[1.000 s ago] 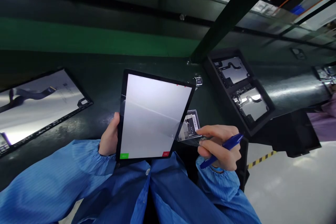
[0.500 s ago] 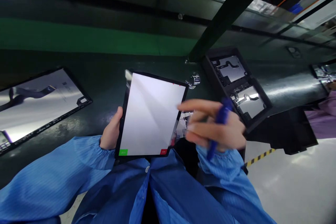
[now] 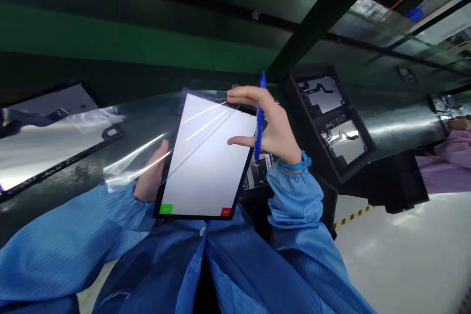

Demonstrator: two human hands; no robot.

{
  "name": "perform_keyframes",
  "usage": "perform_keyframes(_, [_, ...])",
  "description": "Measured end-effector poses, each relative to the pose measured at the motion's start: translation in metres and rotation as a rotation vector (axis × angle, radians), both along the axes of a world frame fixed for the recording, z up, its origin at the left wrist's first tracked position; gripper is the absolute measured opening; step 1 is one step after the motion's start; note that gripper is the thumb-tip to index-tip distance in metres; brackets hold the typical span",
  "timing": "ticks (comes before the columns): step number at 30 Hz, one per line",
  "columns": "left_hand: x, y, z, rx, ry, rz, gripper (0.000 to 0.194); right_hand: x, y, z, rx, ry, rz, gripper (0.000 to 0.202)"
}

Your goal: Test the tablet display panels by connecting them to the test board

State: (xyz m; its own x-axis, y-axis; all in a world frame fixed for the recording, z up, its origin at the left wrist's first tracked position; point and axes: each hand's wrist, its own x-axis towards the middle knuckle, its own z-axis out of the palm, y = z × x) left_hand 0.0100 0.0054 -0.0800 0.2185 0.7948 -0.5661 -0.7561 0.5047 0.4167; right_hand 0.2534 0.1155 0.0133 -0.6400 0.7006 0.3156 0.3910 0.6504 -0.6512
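A tablet-like screen (image 3: 209, 162) shows white with a green box and a red box at its lower corners. My left hand (image 3: 151, 171) grips its left edge, thumb up along the side. Clear film (image 3: 143, 132) is lifted off to the left and crosses the top of the screen and my left hand. Over the screen's upper right is my right hand (image 3: 267, 120), thumb and forefinger apart, with a blue pen (image 3: 260, 117) held between its fingers. Whether its fingertips touch the film is hard to tell.
A large panel with a black cable (image 3: 55, 144) lies at the left. To the right, a black tray (image 3: 340, 174) holds two panels with cables. Another part (image 3: 257, 171) sits under the screen's right edge. Purple cloth of another person (image 3: 445, 167) shows at far right.
My right hand has moved up and its fingers have spread; the pen now stands upright. Clear film now stretches out to the left over my left hand.
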Motion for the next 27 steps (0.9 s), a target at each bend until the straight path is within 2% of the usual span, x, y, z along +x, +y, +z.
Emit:
perform_keyframes(4, [0.003, 0.004, 0.015, -0.082, -0.012, 0.034, 0.051, -0.011, 0.016, -0.027, -0.096, 0.238, -0.099, 0.065])
perform_keyframes(9, [0.009, 0.01, 0.031, -0.251, -0.012, -0.031, 0.052, -0.029, 0.032, -0.07, -0.292, 0.351, -0.371, 0.058])
perform_keyframes(12, [0.01, 0.011, 0.032, -0.333, -0.027, 0.003, 0.051, -0.033, 0.037, -0.085, -0.442, 0.456, -0.382, 0.057])
perform_keyframes(15, [0.008, 0.011, 0.031, -0.416, -0.009, 0.073, 0.051, -0.033, 0.039, -0.093, -0.546, 0.532, -0.353, 0.055])
perform_keyframes(18, [0.007, 0.011, 0.03, -0.455, -0.024, 0.023, 0.056, -0.033, 0.041, -0.096, -0.58, 0.539, -0.358, 0.057])
perform_keyframes(20, [0.007, 0.011, 0.031, -0.434, -0.064, -0.021, 0.058, -0.034, 0.042, -0.097, -0.594, 0.525, -0.37, 0.061])
perform_keyframes(25, [0.007, 0.011, 0.031, -0.43, -0.063, -0.013, 0.057, -0.034, 0.043, -0.099, -0.649, 0.518, -0.364, 0.064])
perform_keyframes(27, [0.006, 0.011, 0.029, -0.304, -0.092, -0.023, 0.056, -0.033, 0.044, -0.102, -0.657, 0.563, -0.33, 0.059])
